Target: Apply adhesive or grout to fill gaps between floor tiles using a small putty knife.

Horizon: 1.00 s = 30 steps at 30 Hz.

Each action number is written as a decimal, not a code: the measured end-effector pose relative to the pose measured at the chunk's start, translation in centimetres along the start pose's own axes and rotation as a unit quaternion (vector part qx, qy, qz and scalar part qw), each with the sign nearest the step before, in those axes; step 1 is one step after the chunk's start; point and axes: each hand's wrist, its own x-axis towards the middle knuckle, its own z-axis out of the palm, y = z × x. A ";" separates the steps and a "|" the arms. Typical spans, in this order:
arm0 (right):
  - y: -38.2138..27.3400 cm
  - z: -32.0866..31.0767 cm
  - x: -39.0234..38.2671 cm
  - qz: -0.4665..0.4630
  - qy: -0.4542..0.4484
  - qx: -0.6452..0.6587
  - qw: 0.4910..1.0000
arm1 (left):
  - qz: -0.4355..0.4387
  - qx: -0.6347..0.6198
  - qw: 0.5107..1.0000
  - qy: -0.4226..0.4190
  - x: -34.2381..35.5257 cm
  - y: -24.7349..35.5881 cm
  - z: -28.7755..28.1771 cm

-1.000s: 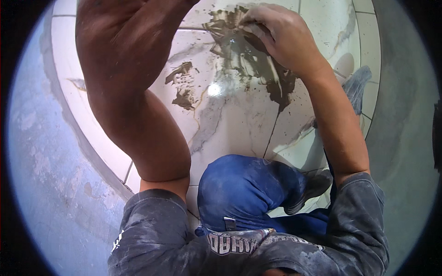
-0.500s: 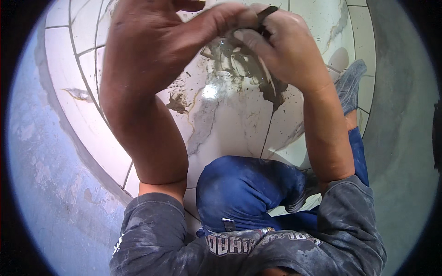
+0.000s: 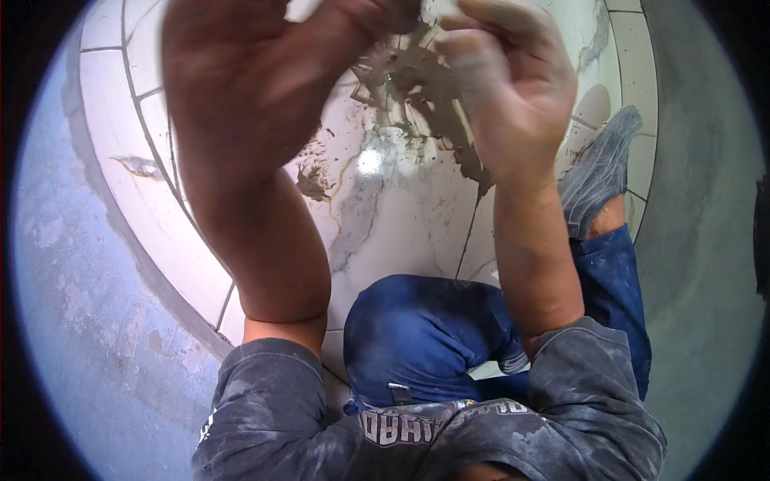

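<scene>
My left hand point(image 3: 249, 88) is large and smeared by motion at the top left, above the tiled floor. Its fingers are partly cut off by the top edge; they close near something dark point(image 3: 405, 14) that I cannot make out. To the right, my right hand point(image 3: 517, 88) is raised, its blurred fingers bent but apart, with nothing visible in them. Pale dust coats its thumb and fingers. Between and below the hands, wet grey-brown grout point(image 3: 437, 84) is smeared over the white marbled tile point(image 3: 401, 224), partly covering a joint.
A dried-looking grout patch point(image 3: 313, 183) lies left of the main smear. My bent knee point(image 3: 425, 321) in blue trousers is close in front, and my foot in a grey sock point(image 3: 601, 164) rests at the right. A pale blue wall point(image 3: 104, 297) borders the tiles on the left.
My hands were together around a dark, flat strip; now they are apart. The right hand has opened and come lower. The strip no longer shows clearly, and my right foot has shifted slightly.
</scene>
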 end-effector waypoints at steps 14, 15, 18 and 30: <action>4.8 -0.3 -6.3 0.115 -0.036 0.081 0.989 | 0.033 0.022 0.997 0.071 -0.3 0.3 -4.8; 4.2 -0.2 -5.7 0.111 -0.038 0.085 0.989 | 0.037 0.026 0.997 0.070 0.2 0.9 -3.4; 2.6 -0.8 -5.2 0.071 -0.022 0.128 0.989 | 0.051 0.049 0.992 0.108 0.0 0.8 -1.1; 2.3 -1.1 -4.8 0.103 0.021 0.026 0.994 | -0.073 0.072 0.994 0.042 -1.1 0.2 -2.6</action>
